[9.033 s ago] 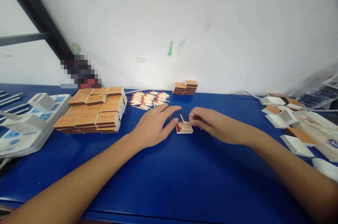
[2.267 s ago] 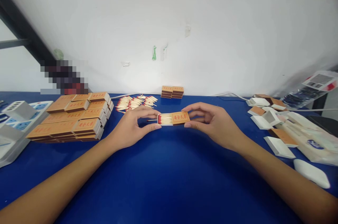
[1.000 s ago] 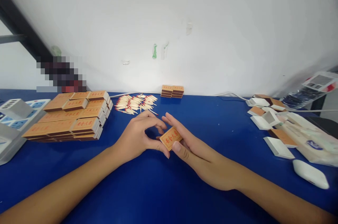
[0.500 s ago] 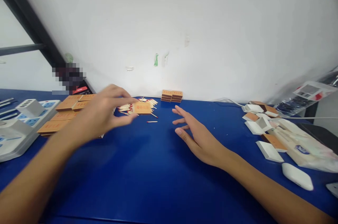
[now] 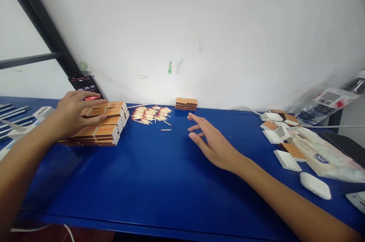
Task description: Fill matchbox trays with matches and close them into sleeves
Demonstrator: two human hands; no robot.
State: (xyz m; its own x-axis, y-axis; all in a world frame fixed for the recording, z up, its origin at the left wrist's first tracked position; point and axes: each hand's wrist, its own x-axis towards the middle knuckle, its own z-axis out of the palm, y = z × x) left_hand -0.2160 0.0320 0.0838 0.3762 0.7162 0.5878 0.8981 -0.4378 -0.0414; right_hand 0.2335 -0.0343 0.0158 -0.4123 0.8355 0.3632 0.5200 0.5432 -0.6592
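Observation:
My left hand [image 5: 75, 110] is at the left-hand stack of orange-and-white matchboxes [image 5: 106, 131]. Thumb and fingers bracket a matchbox [image 5: 97, 112] on the upper layer; the palm hides part of the stack. To the right lies a heap of red-tipped matches [image 5: 149, 114], with a single match [image 5: 165, 130] in front of it. My right hand [image 5: 211, 141] hovers over the blue table, fingers apart and holding nothing. Against the wall stands a small pile of matchboxes [image 5: 186, 104].
White trays and orange sleeves of taken-apart matchboxes [image 5: 286, 160] lie at the right, beside a tissue pack [image 5: 322, 154], a white earbud case [image 5: 315, 185] and a plastic bottle [image 5: 327, 101]. A phone [image 5: 85, 86] leans behind the stack. Metal rods [image 5: 14, 112] and a power strip [image 5: 42, 112] are far left.
My left hand has carried a matchbox left from above the matches to the stack. My right hand has barely moved. The view has shifted slightly.

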